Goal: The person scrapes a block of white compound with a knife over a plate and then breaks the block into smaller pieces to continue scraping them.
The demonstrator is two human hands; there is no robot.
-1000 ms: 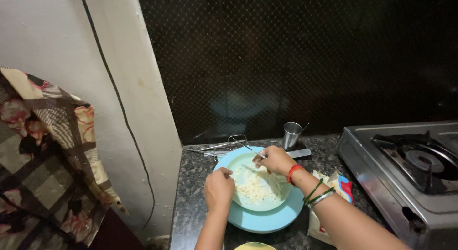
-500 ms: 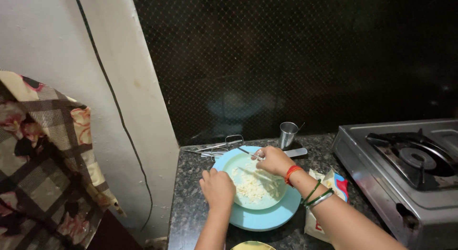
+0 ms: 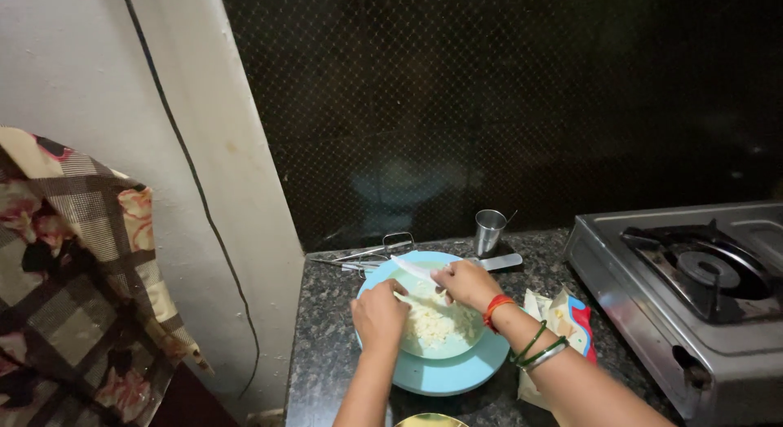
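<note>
A light blue plate (image 3: 444,376) lies on the dark speckled counter (image 3: 326,353) and carries a pale bowl (image 3: 457,348) of white crumbled food (image 3: 432,325). My left hand (image 3: 379,314) rests on the bowl's left rim with its fingers curled over the edge. My right hand (image 3: 466,283), with a red wrist thread and green bangles, grips a knife (image 3: 412,268) whose light blade points left over the bowl's far edge.
A small steel cup (image 3: 489,230) and metal tongs (image 3: 371,252) lie behind the plate by the dark wall. An opened wrapper (image 3: 563,321) lies right of the plate. A steel gas stove (image 3: 693,288) fills the right. A patterned cloth (image 3: 73,264) hangs at left.
The view has shifted slightly. My right hand has lifted the knife so that its blade now shows over the bowl's far rim. My left hand stays on the bowl.
</note>
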